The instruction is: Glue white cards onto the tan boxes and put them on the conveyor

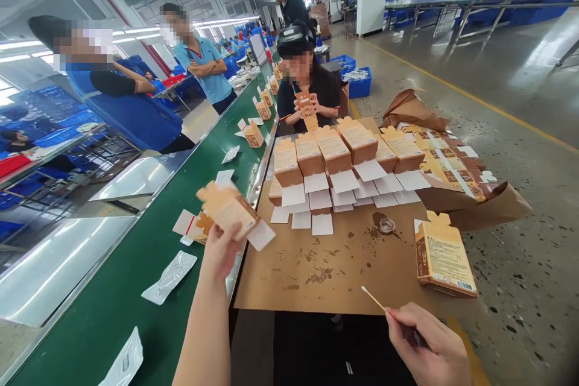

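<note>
My left hand (222, 248) grips a small orange-brown carton (233, 211) with raised flaps, held tilted at the border of the green conveyor belt (122, 277) and the table. Just behind it, another open carton (192, 226) rests on the belt. Between thumb and fingers, my right hand (425, 338) pinches a cotton swab (373, 298), its white tip pointing up and left over the front edge of the brown table (289, 277). A single carton (446, 256) lies on the table's right side. Near the middle sits a small clear dish (386, 226) amid dark wet spots.
Stacked cartons (335, 151) with white flaps fill the table's far side, beside flat cartons (452, 160) on brown paper. White pouches (170, 276) lie along the belt. A seated co-worker (316, 90) holds a carton opposite; other people stand beyond the belt.
</note>
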Motion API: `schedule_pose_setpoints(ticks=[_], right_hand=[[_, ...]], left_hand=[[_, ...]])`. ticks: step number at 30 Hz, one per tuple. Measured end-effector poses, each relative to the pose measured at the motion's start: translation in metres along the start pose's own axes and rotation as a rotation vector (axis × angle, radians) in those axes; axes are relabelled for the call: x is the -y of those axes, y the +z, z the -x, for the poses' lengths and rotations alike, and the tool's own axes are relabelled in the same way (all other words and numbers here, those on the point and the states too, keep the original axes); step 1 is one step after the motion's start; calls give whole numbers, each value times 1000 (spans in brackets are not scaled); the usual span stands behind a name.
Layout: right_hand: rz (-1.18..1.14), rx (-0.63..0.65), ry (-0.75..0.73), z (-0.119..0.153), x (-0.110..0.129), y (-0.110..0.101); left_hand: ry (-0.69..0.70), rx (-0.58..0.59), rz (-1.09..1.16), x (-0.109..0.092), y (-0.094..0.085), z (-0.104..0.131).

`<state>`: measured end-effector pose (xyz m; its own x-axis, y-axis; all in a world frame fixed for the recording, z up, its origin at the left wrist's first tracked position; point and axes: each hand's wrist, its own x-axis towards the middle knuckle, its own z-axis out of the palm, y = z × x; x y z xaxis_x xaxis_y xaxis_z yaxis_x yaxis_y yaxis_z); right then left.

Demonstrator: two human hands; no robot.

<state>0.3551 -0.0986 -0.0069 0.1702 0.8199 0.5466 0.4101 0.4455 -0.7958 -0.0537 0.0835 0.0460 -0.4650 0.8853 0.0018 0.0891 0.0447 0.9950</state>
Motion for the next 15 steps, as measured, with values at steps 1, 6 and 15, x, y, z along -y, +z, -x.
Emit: schedule_pose_setpoints(ticks=[1,6,15], right_hand=[[6,-1,-18,-1,0,3],[57,108,-109,-1,0,38],[118,251,-156,0,-23,99]], left_hand=[[-51,15,82,10,2,25],[-204,164,89,58,40,119],[-203,249,-36,57,50,118]])
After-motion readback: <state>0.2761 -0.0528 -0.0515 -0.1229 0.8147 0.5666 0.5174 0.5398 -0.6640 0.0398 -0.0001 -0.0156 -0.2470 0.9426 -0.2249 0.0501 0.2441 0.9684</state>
